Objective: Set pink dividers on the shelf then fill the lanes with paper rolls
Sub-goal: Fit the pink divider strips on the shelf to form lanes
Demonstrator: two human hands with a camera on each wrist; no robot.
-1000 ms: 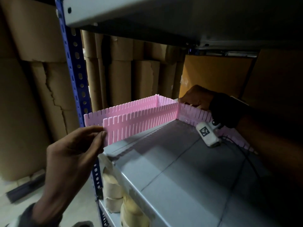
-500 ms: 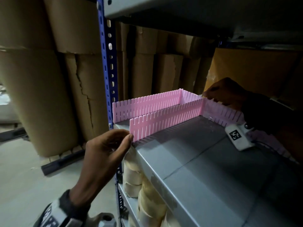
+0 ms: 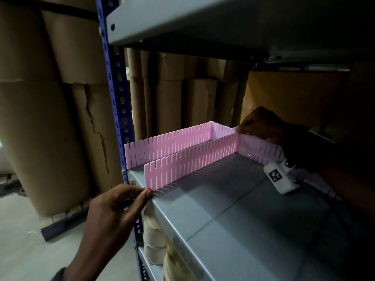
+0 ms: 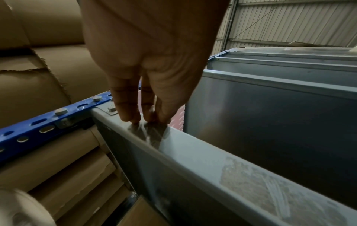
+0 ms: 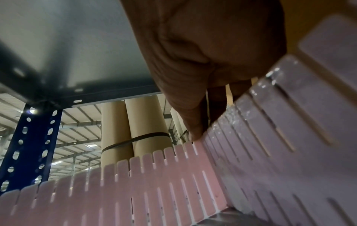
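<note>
The near pink divider [image 3: 190, 166] stands upright on the grey shelf [image 3: 233, 220], running from the front edge back to a cross divider [image 3: 261, 151] along the rear, likely slotted into it there. The left hand [image 3: 113, 211] pinches its front bottom corner with gently curled fingertips, probably to line it up with the edge. The right hand [image 3: 259, 124] pinches the joint from above, seemingly to seat it. A second long divider [image 3: 168, 147] stands just beside, forming one lane with no rolls in it.
</note>
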